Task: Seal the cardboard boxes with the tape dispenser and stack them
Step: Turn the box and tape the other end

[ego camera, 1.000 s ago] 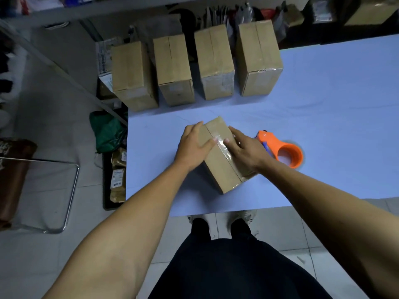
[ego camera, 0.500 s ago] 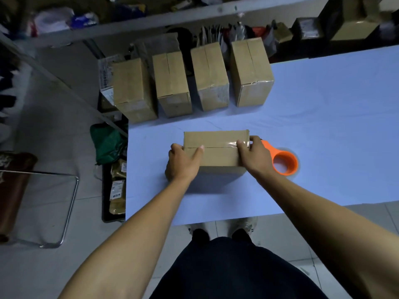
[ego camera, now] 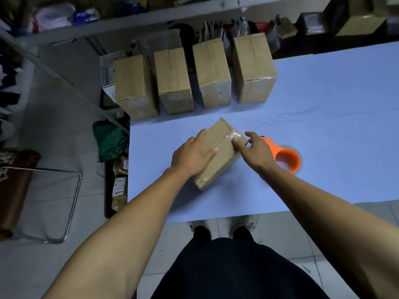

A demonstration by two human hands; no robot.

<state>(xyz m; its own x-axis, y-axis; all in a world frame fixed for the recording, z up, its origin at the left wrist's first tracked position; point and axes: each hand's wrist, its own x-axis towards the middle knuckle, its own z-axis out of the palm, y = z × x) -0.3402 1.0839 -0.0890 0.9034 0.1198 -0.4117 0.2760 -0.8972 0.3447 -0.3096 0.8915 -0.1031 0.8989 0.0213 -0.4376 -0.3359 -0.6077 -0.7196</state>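
L hand (ego camera: pixel 191 156) flat on box (ego camera: pixel 218 160), R hand (ego camera: pixel 257 149) fingers (ego camera: pixel 237 145) straight, pressing tape (ego camera: pixel 234 134).

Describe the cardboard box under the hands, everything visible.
The cardboard box is small, plain brown and closed, lying at an angle on the blue table. Clear tape runs along its top seam and wrinkles over the far end. The left hand rests flat on top; the right hand presses the tape end. The orange tape dispenser lies just beyond it.
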